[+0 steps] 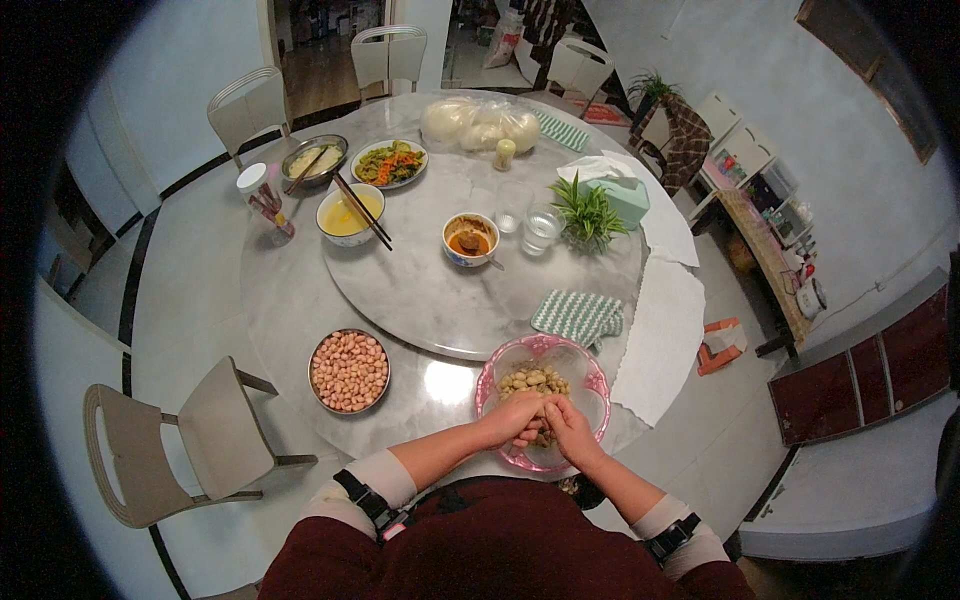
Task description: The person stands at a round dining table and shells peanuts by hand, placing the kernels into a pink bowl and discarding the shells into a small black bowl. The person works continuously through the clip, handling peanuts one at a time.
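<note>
Over a pink-rimmed clear plastic basket (490,352), my left hand (517,418) and my right hand (571,429) meet at the fingertips, thumbs close together. Their fingers are curled inward. Whatever may be pinched between them is hidden. Unshelled peanuts (534,379) lie in the basket, some just beyond my fingers and some below them. To the left, on the marble-look round table (427,420), stands a steel bowl (311,384) heaped with shelled, pink-skinned peanuts (350,370).
A lazy Susan (420,300) carries a sauce bowl with a spoon (470,240), water glasses (541,229) and a green plant (589,217). A green-white knitted cloth (577,313) borders the basket. Farther off are a soup bowl with chopsticks (350,215) and a vegetable plate (390,163). A chair (210,427) stands left.
</note>
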Demonstrator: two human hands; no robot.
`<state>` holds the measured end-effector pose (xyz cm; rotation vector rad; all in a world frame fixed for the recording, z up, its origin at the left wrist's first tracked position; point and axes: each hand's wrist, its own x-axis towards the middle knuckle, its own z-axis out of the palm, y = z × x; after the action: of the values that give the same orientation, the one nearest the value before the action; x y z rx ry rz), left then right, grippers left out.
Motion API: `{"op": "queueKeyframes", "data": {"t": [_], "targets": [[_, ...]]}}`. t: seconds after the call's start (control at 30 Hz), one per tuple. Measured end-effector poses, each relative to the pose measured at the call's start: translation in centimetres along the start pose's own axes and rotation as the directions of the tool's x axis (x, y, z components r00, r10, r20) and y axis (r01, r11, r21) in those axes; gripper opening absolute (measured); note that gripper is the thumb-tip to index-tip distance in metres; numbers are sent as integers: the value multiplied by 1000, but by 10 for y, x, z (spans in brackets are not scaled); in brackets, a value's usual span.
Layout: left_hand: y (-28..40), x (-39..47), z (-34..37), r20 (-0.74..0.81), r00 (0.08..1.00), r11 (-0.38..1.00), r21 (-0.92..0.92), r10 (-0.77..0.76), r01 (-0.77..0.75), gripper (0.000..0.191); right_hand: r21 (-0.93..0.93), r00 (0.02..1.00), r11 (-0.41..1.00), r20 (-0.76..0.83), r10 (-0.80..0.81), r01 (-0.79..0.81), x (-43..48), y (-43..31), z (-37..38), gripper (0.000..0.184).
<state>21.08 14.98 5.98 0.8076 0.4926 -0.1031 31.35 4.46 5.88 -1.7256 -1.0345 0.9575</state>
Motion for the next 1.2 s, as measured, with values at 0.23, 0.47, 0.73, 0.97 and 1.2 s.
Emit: {"op": "queueKeyframes", "data": {"t": [0.23, 0.47, 0.73, 0.97, 1.2], "targets": [[-4, -3, -7, 126, 980, 973, 152, 153, -171, 20, 309, 984, 936, 102, 144, -169, 1, 1, -11, 20], [-11, -4, -8, 105, 959, 927, 247, 264, -282, 25, 270, 981, 956, 180, 67, -114, -2, -7, -19, 18], [-6, -7, 3, 121, 957, 901, 323, 264, -289, 28, 187, 987, 981, 159, 30, -60, -7, -2, -22, 18], [-13, 4, 5, 183, 920, 783, 484, 346, -391, 33, 161, 997, 984, 35, 71, -76, -5, 17, -16, 23], [-22, 13, 12, 108, 852, 752, 422, 512, -506, 29, 298, 996, 950, 8, 91, -89, -4, 12, -19, 23]]}}
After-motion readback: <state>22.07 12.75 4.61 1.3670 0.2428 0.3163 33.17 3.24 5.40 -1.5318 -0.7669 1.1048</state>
